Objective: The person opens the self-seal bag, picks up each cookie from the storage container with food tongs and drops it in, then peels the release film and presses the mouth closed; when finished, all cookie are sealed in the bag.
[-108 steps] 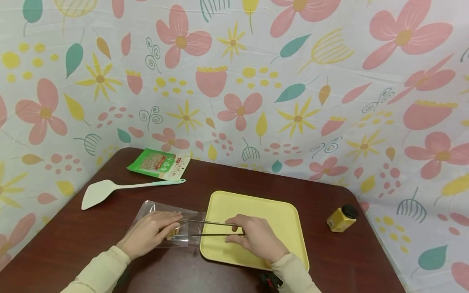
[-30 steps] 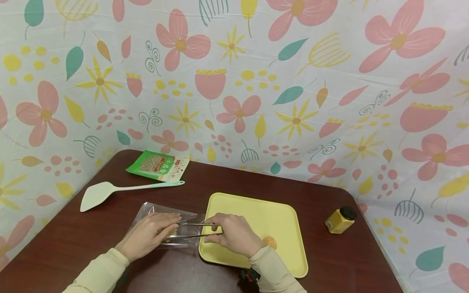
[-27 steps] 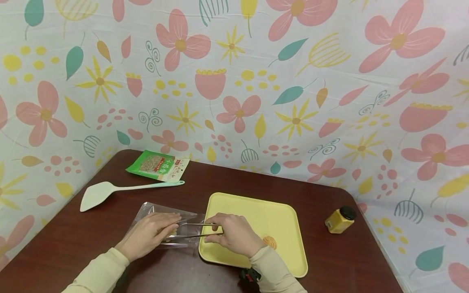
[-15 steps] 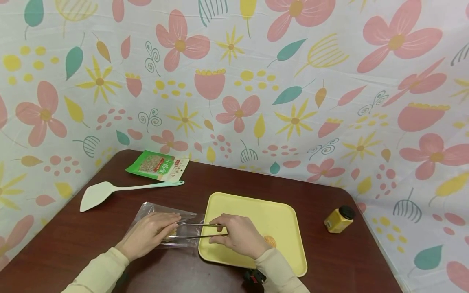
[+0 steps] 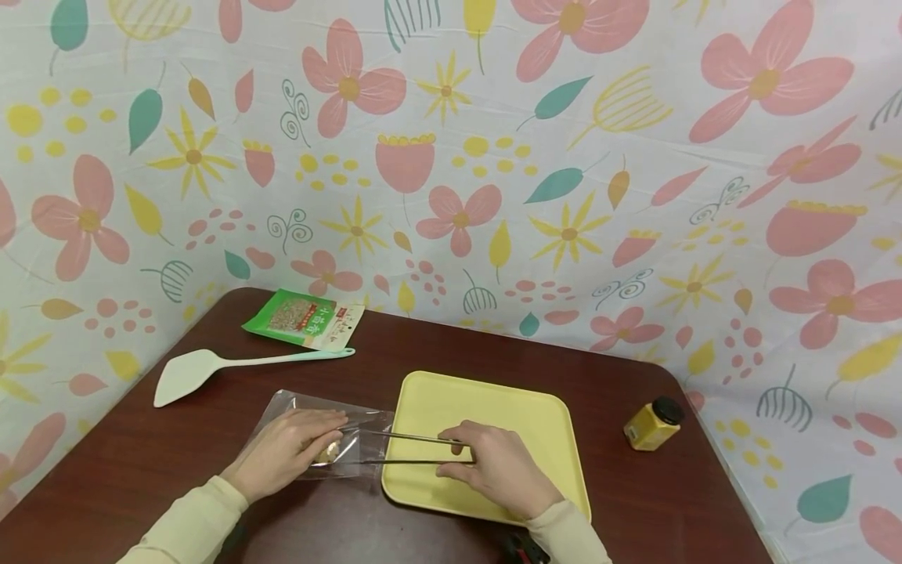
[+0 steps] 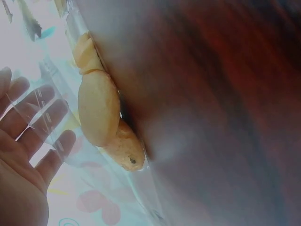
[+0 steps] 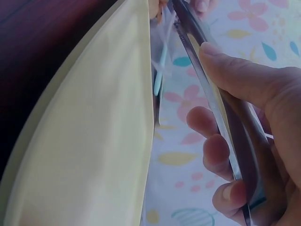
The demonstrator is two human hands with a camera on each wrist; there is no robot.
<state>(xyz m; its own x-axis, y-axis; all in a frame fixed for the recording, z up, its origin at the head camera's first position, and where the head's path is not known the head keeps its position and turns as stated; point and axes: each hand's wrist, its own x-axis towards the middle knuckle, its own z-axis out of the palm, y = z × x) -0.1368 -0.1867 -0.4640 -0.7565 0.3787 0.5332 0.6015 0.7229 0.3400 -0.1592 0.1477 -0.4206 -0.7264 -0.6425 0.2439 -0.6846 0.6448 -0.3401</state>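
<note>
My left hand lies over a clear plastic bag with its fingers extended. In the left wrist view those straight fingers show against the film. Beside them, several cookies sit in the bag: a large oval cookie, a browner cookie under it, and a ridged cookie. My right hand, over the tray, holds metal tongs between thumb and fingers. The tongs' arms stand apart and point left toward the bag's mouth; their tips are hard to make out through the film.
The yellow tray sits right of the bag. A pale spatula lies at the left, with a green and white packet behind it. At the far right is a yellow jar with a black lid. A floral sheet hangs behind the table.
My right hand has moved right with the tongs, so their tips sit less deep in the bag. The swirled cookie seen on the tray earlier is now hidden behind that hand. The left hand stays put.
</note>
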